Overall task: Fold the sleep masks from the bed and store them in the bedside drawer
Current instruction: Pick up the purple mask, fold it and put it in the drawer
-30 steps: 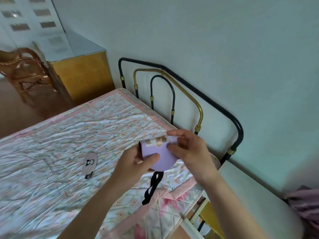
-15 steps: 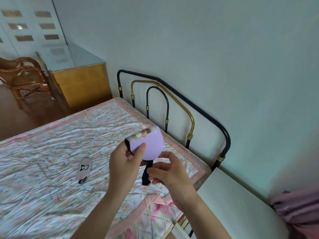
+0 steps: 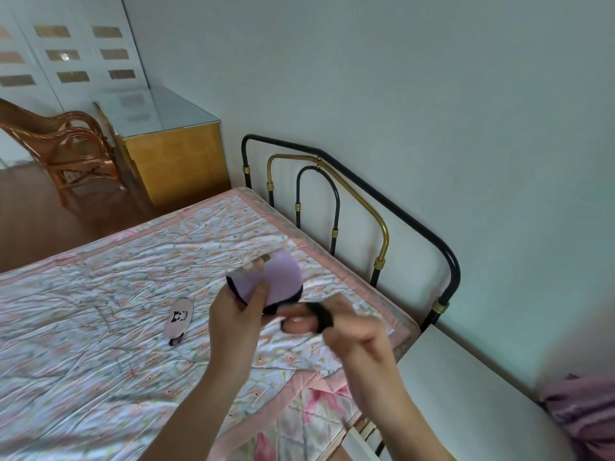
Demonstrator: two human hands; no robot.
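A folded lilac sleep mask (image 3: 279, 277) with a dark edge is held above the bed near the headboard. My left hand (image 3: 238, 322) pinches its lower left side, thumb on the front. My right hand (image 3: 346, 327) has the mask's black elastic strap (image 3: 321, 312) looped over its fingers and pulled out to the right. A second, pale pink sleep mask (image 3: 179, 319) with a small panda print lies flat on the floral quilt (image 3: 100, 327), left of my hands. No drawer front shows in this view.
A black and brass metal headboard (image 3: 382, 234) stands behind the bed. A white bedside surface (image 3: 466, 394) sits at the right with pink cloth (image 3: 585, 404) on its far end. A wooden cabinet (image 3: 179, 161) and a rattan chair (image 3: 70, 144) stand at the back left.
My right hand let go of the mask's top edge, dropped below it and took the hanging black strap, which is now stretched to the right. The view shifted slightly.
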